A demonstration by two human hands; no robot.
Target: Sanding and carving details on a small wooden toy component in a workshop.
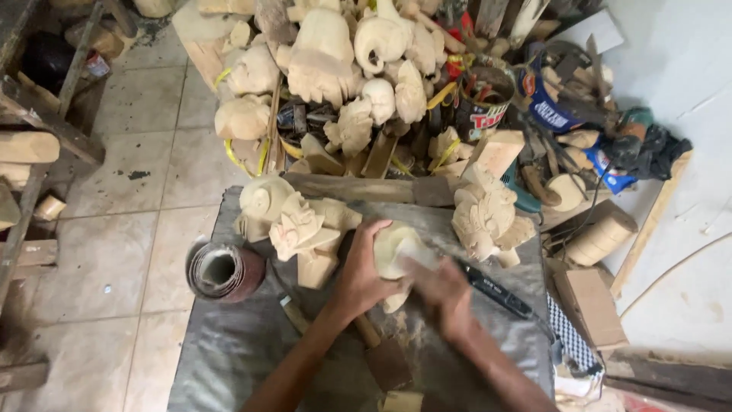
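Gripping pale wood carving (398,248) two-handed

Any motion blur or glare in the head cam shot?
Head view: right hand is smeared by motion blur over the pale wood carving; left hand gripping the carving is sharper. Lighting is soft and even, no glare; the white wall is bright. Frame edges look slightly soft.

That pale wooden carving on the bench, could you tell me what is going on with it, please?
A person steadies a pale wooden carving on the grey-covered bench with the left hand, while the blurred right hand presses on it, apparently rubbing. A sandpaper roll, a black tool and more unfinished carvings lie around; a heap of carvings sits behind.
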